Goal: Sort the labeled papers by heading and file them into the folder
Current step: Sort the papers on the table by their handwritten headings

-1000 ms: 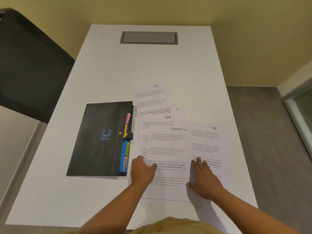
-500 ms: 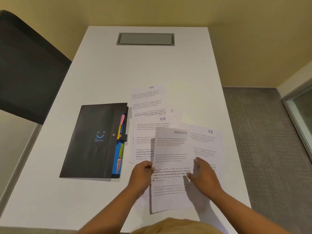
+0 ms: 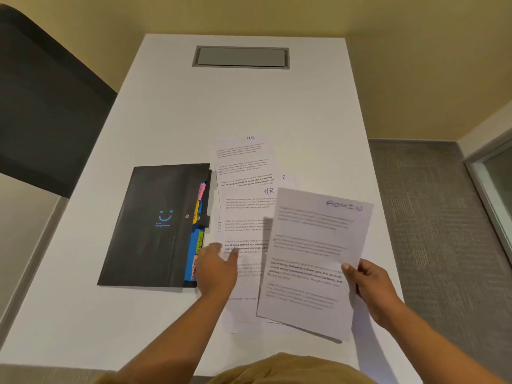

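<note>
Head view gives us the white bench (image 3: 235, 106) from above. Our right hand (image 3: 371, 289) pinches the right edge of the sheet headed ADMIN (image 3: 313, 259), thumb on its face and fingers behind, so that the sheet hangs tilted above the other papers and throws a shadow on them. Our left hand (image 3: 219, 267) is flat with straight fingers and holds nothing; it lies over the lower part of the spread papers, just beside the right edge of the black folder (image 3: 155, 225), and it is too blurred for us to tell whether it touches the paper. The folder lies closed on the bench to the left of the papers, with a blue smiley on its cover and a strap snapped across its right side. Inside it we see blue dividers, and from these the coloured tabs (image 3: 200, 214) stick out along that edge: pink, yellow, green and another pink; their lettering is not legible to us. Two overlapping HR sheets (image 3: 245, 159) lie fanned on the bench beyond our left hand, their near parts under the ADMIN sheet. A grey hatch (image 3: 240, 57) sits in the far end of the bench.
</note>
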`<state>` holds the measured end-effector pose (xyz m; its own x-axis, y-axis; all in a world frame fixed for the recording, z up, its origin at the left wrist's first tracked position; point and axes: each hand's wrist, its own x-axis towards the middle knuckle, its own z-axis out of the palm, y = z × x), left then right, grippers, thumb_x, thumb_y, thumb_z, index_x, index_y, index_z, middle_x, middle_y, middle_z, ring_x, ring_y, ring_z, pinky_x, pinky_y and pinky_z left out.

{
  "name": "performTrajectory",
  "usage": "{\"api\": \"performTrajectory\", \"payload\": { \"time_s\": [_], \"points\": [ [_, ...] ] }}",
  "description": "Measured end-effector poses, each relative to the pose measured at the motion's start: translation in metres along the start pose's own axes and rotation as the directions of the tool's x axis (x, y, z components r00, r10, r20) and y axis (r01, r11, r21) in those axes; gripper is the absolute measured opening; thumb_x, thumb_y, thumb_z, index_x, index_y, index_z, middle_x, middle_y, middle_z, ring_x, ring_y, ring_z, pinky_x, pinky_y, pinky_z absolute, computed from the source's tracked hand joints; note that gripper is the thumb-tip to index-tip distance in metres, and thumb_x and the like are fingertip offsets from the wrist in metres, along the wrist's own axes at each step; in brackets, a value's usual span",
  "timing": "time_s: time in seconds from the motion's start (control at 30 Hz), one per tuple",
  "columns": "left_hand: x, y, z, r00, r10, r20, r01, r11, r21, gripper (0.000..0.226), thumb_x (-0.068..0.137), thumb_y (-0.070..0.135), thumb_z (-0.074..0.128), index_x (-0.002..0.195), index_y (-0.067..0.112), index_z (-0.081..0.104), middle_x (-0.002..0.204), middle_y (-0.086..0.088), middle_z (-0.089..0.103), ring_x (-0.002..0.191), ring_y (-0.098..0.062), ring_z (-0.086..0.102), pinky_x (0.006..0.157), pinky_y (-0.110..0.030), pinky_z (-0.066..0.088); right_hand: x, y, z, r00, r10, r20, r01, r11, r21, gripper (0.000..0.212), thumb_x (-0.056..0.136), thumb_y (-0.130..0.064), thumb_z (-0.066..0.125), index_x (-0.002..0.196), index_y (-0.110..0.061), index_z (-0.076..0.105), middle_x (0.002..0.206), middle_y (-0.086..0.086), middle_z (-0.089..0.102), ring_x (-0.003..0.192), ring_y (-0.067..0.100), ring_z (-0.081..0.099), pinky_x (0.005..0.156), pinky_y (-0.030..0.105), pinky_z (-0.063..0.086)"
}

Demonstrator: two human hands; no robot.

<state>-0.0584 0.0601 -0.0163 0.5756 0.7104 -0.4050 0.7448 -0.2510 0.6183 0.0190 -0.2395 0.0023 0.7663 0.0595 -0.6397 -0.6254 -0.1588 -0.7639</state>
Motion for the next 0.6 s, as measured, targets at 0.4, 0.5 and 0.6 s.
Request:
{"api": "performTrajectory", "payload": {
  "time_s": [0.4, 0.5, 0.6],
  "points": [
    [0.036, 0.026, 0.018, 0.982, -0.162, 0.096, 0.159, 0.986, 0.039, 0.044, 0.081, 0.022, 0.078, 0.113, 0.01, 0.051, 0.112, -0.011, 0.064, 0.092, -0.028, 0.063, 0.069, -0.036, 0.052, -0.01, 0.006, -0.049, 0.989, 0.061, -0.135, -0.022, 0.961, 0.276, 0.023, 0.086, -0.019, 0.064, 0.109, -0.018, 0.069, 0.109, 0.002, 0.074, 0.087, 0.012, 0.074, 0.065, 0.024, 0.061],
    [0.04, 0.029, 0.014, 0.99, -0.068, 0.124, 0.075, 0.996, -0.051, 0.011, 0.095, 0.023, 0.058, 0.09, 0.015, 0.064, 0.099, -0.009, 0.071, 0.078, -0.021, 0.063, 0.064, -0.031, 0.051, -0.01, 0.003, -0.047, 0.987, 0.07, -0.146, -0.027, 0.961, 0.277, 0.028, 0.081, -0.021, 0.065, 0.109, -0.017, 0.069, 0.108, 0.002, 0.075, 0.087, 0.013, 0.074, 0.069, 0.026, 0.061],
    [0.043, 0.032, 0.004, 0.993, -0.013, 0.114, 0.023, 0.996, -0.087, 0.02, 0.097, 0.019, 0.055, 0.08, 0.017, 0.065, 0.089, -0.006, 0.072, 0.073, -0.019, 0.064, 0.055, -0.026, 0.049, -0.008, 0.003, -0.04, 0.985, 0.081, -0.153, -0.035, 0.959, 0.283, 0.023, 0.084, -0.018, 0.065, 0.107, -0.016, 0.069, 0.106, -0.001, 0.075, 0.086, 0.011, 0.074, 0.071, 0.025, 0.061]
  ]
}}
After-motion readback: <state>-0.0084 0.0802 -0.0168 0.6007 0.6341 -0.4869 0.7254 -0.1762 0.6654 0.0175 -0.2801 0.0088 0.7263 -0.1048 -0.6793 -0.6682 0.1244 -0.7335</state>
